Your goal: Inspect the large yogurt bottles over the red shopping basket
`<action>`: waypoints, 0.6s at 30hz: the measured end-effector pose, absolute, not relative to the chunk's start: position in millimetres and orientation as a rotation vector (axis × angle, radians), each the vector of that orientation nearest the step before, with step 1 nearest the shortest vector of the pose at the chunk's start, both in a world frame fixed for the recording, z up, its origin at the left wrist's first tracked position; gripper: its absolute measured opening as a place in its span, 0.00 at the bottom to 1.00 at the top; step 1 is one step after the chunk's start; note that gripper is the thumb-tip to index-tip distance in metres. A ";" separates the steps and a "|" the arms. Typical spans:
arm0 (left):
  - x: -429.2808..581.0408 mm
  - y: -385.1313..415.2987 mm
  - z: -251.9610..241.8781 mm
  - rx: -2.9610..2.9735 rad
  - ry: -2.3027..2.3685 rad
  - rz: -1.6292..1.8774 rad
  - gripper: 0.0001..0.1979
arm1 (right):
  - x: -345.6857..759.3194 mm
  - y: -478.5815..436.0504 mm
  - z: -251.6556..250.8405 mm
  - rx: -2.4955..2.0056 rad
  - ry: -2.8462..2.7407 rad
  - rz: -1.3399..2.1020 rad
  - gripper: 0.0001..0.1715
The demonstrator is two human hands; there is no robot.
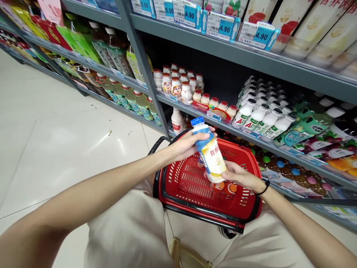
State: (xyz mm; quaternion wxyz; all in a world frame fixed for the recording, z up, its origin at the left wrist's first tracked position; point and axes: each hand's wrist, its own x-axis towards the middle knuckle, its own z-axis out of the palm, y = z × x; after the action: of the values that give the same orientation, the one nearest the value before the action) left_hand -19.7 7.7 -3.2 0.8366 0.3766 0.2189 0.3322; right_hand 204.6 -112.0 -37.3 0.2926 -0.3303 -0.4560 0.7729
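A drink bottle (pixel 210 152) with a blue cap and a white, blue and yellow label is held tilted in both hands. My left hand (pixel 186 144) grips it near the neck, thumb across the front and fingertips showing on the far side. Lower down, my right hand (pixel 237 174) closes on the bottle's base from the right. Below the bottle stands a red shopping basket (pixel 192 203) with black edges. Inside it lie a few small items, among them an orange-capped bottle (pixel 231 188); the held bottle hides some of them.
Grey store shelves (pixel 192 35) run along the far side, full of drinks. Small red-capped bottles (pixel 176 86) and white black-capped bottles (pixel 245 111) stand on the middle shelf. The basket's black handle (pixel 158 143) sticks out left. Tiled floor (pixel 69 149) spreads to the left.
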 end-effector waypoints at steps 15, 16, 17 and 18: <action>-17.3 3.5 3.8 1.090 0.551 0.673 0.22 | 189.7 -125.9 -48.6 -1.487 -1.494 1.321 0.36; -17.7 3.3 4.5 1.087 0.553 0.679 0.22 | 188.7 -125.8 -48.9 -1.474 -1.478 1.338 0.37; -18.2 2.9 5.0 1.070 0.550 0.683 0.22 | 187.9 -125.4 -48.8 -1.449 -1.461 1.372 0.39; -18.9 2.4 5.5 1.047 0.544 0.688 0.21 | 187.3 -124.4 -48.2 -1.411 -1.444 1.423 0.40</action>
State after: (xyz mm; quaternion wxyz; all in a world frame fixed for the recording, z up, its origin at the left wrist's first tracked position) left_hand -18.9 2.4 5.5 0.7759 0.4836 0.2513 0.3178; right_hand 187.3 -124.4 -48.2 0.3296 -0.5393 -0.5521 0.5438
